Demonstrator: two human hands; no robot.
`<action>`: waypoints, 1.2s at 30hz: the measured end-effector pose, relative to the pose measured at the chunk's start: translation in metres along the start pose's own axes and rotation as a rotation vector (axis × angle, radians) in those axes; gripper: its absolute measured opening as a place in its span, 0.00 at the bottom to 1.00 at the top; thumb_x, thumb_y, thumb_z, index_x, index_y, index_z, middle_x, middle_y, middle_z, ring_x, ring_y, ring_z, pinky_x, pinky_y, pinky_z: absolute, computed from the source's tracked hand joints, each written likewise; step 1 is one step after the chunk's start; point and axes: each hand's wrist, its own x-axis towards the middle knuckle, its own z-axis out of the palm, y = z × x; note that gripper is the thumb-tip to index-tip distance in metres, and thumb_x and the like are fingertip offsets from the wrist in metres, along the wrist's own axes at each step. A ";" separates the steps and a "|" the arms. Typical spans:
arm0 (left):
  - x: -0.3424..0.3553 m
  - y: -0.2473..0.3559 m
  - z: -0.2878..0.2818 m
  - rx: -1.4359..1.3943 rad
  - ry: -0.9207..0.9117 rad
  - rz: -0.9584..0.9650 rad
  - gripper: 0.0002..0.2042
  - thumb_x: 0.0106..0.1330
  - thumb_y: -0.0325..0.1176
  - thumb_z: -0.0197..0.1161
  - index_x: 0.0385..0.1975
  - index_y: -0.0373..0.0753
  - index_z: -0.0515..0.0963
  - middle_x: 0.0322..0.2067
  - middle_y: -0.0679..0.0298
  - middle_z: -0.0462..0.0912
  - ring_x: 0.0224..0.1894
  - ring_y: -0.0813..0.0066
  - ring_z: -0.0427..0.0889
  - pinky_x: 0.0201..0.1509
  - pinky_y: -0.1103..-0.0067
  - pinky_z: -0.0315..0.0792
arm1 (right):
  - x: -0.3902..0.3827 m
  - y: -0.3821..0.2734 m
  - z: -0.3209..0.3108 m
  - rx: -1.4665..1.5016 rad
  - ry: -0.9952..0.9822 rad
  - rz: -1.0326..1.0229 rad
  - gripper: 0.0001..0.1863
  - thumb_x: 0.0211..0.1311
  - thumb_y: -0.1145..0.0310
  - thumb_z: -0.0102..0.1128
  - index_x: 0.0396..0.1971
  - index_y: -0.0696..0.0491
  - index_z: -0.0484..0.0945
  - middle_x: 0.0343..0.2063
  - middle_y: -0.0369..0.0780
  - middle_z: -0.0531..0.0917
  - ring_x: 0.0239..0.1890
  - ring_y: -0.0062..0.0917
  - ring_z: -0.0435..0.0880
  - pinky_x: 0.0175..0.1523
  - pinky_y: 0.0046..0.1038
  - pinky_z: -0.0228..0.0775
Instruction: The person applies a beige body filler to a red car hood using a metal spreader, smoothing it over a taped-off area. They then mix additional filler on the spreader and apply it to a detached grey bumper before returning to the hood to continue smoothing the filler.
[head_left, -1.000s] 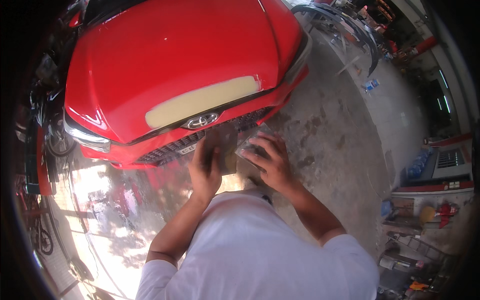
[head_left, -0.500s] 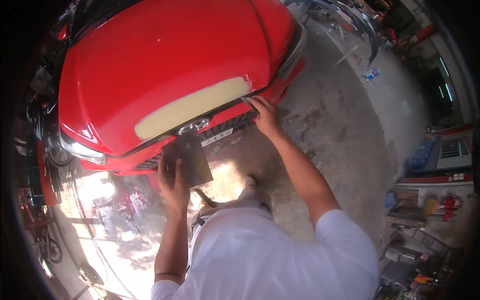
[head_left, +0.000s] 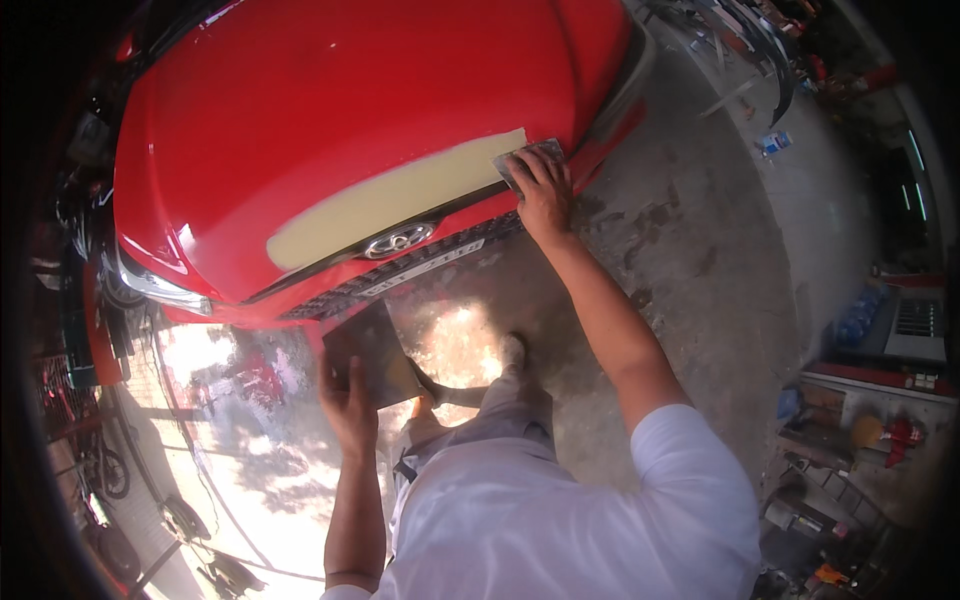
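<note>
A red car hood (head_left: 370, 100) fills the upper part of the view. Along its front edge runs a pale yellow band of filler (head_left: 385, 203). My right hand (head_left: 546, 208) presses a thin grey putty spreader (head_left: 504, 172) against the band's right end, fingers laid over the blade. Lower and to the left, my left hand (head_left: 350, 408) grips a dark, flat rectangular board (head_left: 372, 352) by its edge, thumb on top. The board is held in front of the bumper, apart from the car.
The car's badge (head_left: 398, 240) and number plate (head_left: 425, 266) lie below the filler. A headlight (head_left: 165, 290) is at the left. Shelves with tools and parts (head_left: 850, 430) stand at the right. A blue-and-white container (head_left: 775, 143) rests on the floor farther off.
My right hand has moved up and slightly right, bringing the spreader flat onto the filler's right end. The left hand with the board has dropped a little, away from the badge.
</note>
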 end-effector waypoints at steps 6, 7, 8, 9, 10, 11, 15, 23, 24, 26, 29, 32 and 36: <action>-0.002 -0.003 -0.001 -0.025 0.016 -0.001 0.19 0.76 0.25 0.57 0.63 0.27 0.68 0.53 0.59 0.80 0.49 0.79 0.78 0.49 0.83 0.73 | -0.051 -0.004 0.006 0.011 -0.057 0.017 0.32 0.41 0.82 0.69 0.53 0.48 0.82 0.56 0.37 0.78 0.64 0.36 0.73 0.71 0.48 0.58; -0.001 -0.001 -0.002 -0.063 0.007 0.010 0.19 0.76 0.25 0.57 0.63 0.27 0.68 0.53 0.58 0.80 0.50 0.79 0.78 0.50 0.83 0.73 | -0.051 -0.003 0.004 -0.003 -0.024 0.018 0.32 0.41 0.82 0.68 0.53 0.48 0.82 0.56 0.37 0.78 0.63 0.36 0.74 0.70 0.48 0.59; -0.002 0.000 -0.002 -0.103 -0.002 0.018 0.19 0.76 0.25 0.57 0.63 0.27 0.68 0.53 0.58 0.80 0.50 0.78 0.79 0.50 0.83 0.73 | -0.045 -0.005 -0.004 -0.018 0.005 0.017 0.31 0.41 0.82 0.68 0.52 0.49 0.82 0.56 0.37 0.78 0.63 0.36 0.74 0.70 0.48 0.59; -0.003 0.001 -0.004 -0.061 0.000 0.015 0.19 0.76 0.25 0.58 0.63 0.27 0.68 0.53 0.58 0.80 0.51 0.78 0.79 0.51 0.83 0.73 | -0.033 -0.009 -0.012 -0.009 0.016 0.015 0.31 0.42 0.82 0.68 0.52 0.49 0.82 0.55 0.37 0.78 0.63 0.36 0.74 0.69 0.48 0.60; -0.002 0.003 -0.006 -0.020 0.004 0.012 0.19 0.76 0.26 0.58 0.63 0.27 0.68 0.53 0.58 0.80 0.51 0.78 0.79 0.51 0.83 0.73 | -0.014 -0.011 -0.017 0.000 0.027 0.012 0.30 0.42 0.82 0.68 0.52 0.49 0.82 0.55 0.37 0.79 0.62 0.36 0.75 0.68 0.48 0.60; -0.001 0.005 -0.006 0.026 0.001 0.011 0.19 0.76 0.26 0.58 0.63 0.27 0.68 0.53 0.58 0.80 0.51 0.78 0.79 0.51 0.82 0.73 | 0.003 -0.011 -0.019 0.008 0.041 0.016 0.30 0.42 0.82 0.67 0.51 0.49 0.82 0.55 0.37 0.79 0.62 0.36 0.75 0.68 0.47 0.60; 0.000 -0.001 -0.009 0.062 0.011 0.035 0.19 0.76 0.26 0.58 0.63 0.28 0.68 0.52 0.59 0.81 0.49 0.79 0.79 0.50 0.82 0.73 | 0.035 -0.009 -0.004 0.022 0.065 -0.031 0.30 0.42 0.82 0.67 0.52 0.48 0.82 0.55 0.36 0.79 0.62 0.35 0.75 0.67 0.47 0.61; 0.000 0.005 -0.014 -0.051 0.005 0.000 0.17 0.76 0.26 0.58 0.62 0.30 0.70 0.50 0.61 0.81 0.47 0.81 0.78 0.49 0.83 0.72 | -0.032 -0.033 0.010 0.018 -0.017 0.054 0.34 0.39 0.81 0.71 0.54 0.48 0.81 0.58 0.36 0.77 0.65 0.37 0.72 0.70 0.50 0.58; 0.001 0.006 -0.016 -0.022 0.017 0.025 0.17 0.76 0.27 0.58 0.61 0.30 0.70 0.49 0.61 0.81 0.47 0.80 0.79 0.49 0.83 0.73 | -0.042 -0.031 0.013 0.018 -0.043 0.045 0.34 0.39 0.81 0.71 0.54 0.48 0.81 0.58 0.36 0.77 0.65 0.37 0.71 0.70 0.50 0.58; 0.004 0.007 -0.018 0.036 0.041 0.076 0.18 0.76 0.29 0.59 0.60 0.28 0.70 0.49 0.59 0.81 0.46 0.79 0.79 0.49 0.82 0.74 | -0.051 -0.030 0.012 0.019 -0.095 0.028 0.35 0.38 0.81 0.71 0.54 0.48 0.81 0.58 0.37 0.77 0.66 0.37 0.71 0.70 0.50 0.58; 0.004 0.015 -0.020 -0.034 0.048 0.025 0.18 0.76 0.29 0.59 0.60 0.28 0.70 0.50 0.59 0.81 0.48 0.79 0.78 0.50 0.82 0.73 | -0.027 -0.042 0.002 0.021 0.003 0.017 0.33 0.39 0.82 0.69 0.53 0.48 0.82 0.57 0.37 0.78 0.65 0.38 0.72 0.70 0.50 0.58; 0.006 0.014 -0.022 0.007 0.065 0.040 0.19 0.76 0.30 0.60 0.61 0.28 0.69 0.50 0.59 0.81 0.48 0.79 0.78 0.51 0.82 0.73 | 0.015 -0.054 -0.004 0.022 0.062 -0.008 0.32 0.40 0.83 0.68 0.53 0.49 0.82 0.57 0.37 0.78 0.65 0.37 0.72 0.70 0.49 0.58; 0.007 0.013 -0.032 0.078 0.054 0.045 0.21 0.76 0.30 0.60 0.63 0.27 0.68 0.51 0.58 0.81 0.48 0.78 0.79 0.50 0.82 0.73 | 0.027 -0.055 0.015 0.029 0.032 -0.001 0.34 0.40 0.83 0.68 0.55 0.47 0.81 0.59 0.37 0.76 0.66 0.36 0.71 0.70 0.49 0.58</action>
